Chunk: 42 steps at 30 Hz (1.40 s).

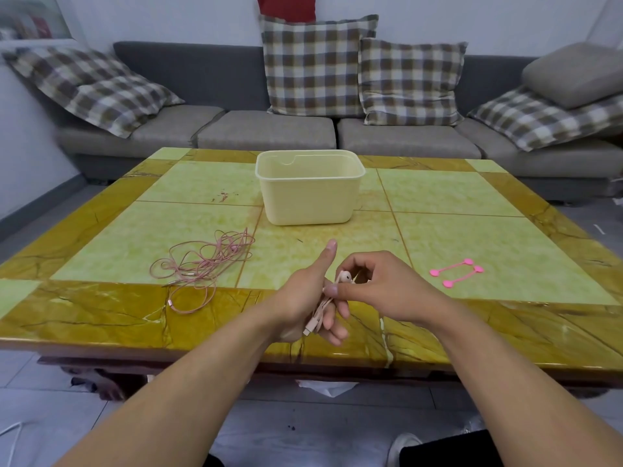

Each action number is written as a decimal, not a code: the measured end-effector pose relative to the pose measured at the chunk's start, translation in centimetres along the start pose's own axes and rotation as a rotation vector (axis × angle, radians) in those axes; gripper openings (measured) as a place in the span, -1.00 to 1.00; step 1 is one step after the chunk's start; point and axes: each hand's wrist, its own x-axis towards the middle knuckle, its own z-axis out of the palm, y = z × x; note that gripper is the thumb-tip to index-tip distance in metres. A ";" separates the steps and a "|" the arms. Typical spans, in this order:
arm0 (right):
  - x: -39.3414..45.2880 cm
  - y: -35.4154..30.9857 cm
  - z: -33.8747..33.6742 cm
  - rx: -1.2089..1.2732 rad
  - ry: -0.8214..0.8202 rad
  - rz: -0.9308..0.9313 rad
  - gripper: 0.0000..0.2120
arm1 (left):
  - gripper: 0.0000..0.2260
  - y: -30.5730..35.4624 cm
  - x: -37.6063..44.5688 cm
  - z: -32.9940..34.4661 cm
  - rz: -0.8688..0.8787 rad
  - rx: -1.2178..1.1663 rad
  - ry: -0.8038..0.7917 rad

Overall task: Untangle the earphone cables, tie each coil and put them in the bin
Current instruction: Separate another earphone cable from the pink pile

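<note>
My left hand (305, 298) grips a gathered bundle of pale pink earphone cable (320, 313), thumb pointing up, the plug end hanging out below the palm. My right hand (377, 281) pinches the same cable at its top, where a white earbud (344, 276) shows between the fingers. A second, tangled pink earphone cable (205, 261) lies loose on the table to the left. Two pink silicone ties (458, 272) lie on the table to the right. The cream plastic bin (310, 188) stands behind my hands at the table's middle; its inside is not visible.
The yellow and green tiled table (472, 203) has its near edge just below my hands. A grey sofa (269, 133) with checked cushions runs along the far side. White plastic lies on the floor under the table.
</note>
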 end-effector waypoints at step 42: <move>0.6 1.7 -0.5 0.370 0.091 0.283 -0.96 | -0.73 -4.2 2.8 1.2 0.379 0.928 0.376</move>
